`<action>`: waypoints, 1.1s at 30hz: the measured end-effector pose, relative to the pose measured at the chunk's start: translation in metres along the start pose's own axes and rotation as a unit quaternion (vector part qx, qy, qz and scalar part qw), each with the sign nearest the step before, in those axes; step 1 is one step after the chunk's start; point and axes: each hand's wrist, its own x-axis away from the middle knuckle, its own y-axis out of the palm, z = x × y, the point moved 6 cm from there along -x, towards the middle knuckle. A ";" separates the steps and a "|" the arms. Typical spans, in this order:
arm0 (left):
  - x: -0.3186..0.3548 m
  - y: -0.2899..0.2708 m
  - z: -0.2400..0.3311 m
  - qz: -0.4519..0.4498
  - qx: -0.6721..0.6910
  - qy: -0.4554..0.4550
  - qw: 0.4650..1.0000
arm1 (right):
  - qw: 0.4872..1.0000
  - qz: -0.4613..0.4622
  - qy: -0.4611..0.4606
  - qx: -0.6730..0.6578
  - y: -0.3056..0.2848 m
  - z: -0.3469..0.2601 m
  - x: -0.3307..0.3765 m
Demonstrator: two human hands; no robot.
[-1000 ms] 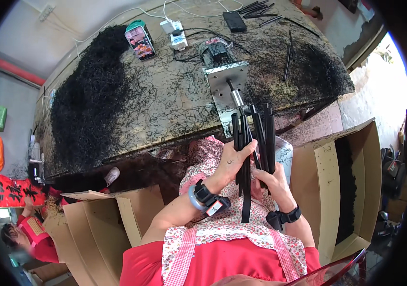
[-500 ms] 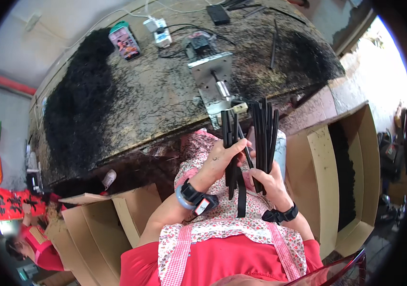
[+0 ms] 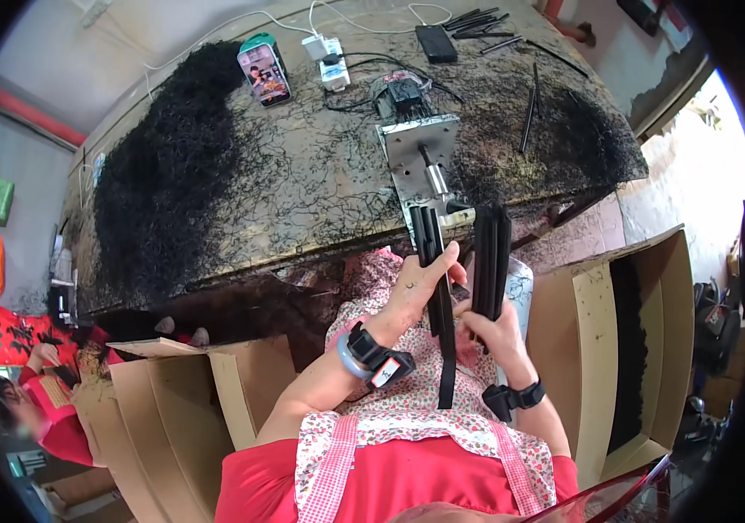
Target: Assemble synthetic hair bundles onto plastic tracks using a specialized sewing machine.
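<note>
My left hand (image 3: pixel 416 283) is closed around a few slim black strips (image 3: pixel 426 228), thumb laid across them, their upper ends pointing away from me. Beside it, my right hand (image 3: pixel 496 329) grips a thicker upright bundle of black strips (image 3: pixel 492 253) near its lower end. The two bunches stand apart at the top, above my flowered apron (image 3: pixel 468 392). Just beyond them, at the table's edge, is a small motor (image 3: pixel 404 94) with a metal bracket (image 3: pixel 398 155) and a silver shaft (image 3: pixel 436 179). A black tip on the shaft is partly hidden by the strips.
Black shavings (image 3: pixel 163 174) heap on the table's left, with another pile (image 3: pixel 577 131) on the right. A phone (image 3: pixel 263 74), power strip (image 3: pixel 334 70) and loose strips (image 3: pixel 529 109) lie there. Cardboard boxes (image 3: pixel 599 366) flank me, the right one holding black material. Another person (image 3: pixel 50 401) sits at far left.
The right bundle, fanned out before, is now drawn together with its tops nearly level. The single strip slanting between my hands no longer shows there. The table appears shifted slightly right as my view moves.
</note>
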 end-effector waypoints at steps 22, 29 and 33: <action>-0.002 0.002 -0.012 -0.016 0.074 -0.082 0.994 | 0.997 -0.035 0.007 -0.070 0.011 -0.002 0.014; 0.000 0.012 -0.028 -0.095 0.055 -0.115 0.987 | 0.983 -0.020 0.082 -0.163 0.003 -0.014 0.034; -0.013 0.009 -0.019 -0.100 0.054 -0.037 0.993 | 0.980 -0.030 0.071 -0.184 -0.001 -0.012 0.023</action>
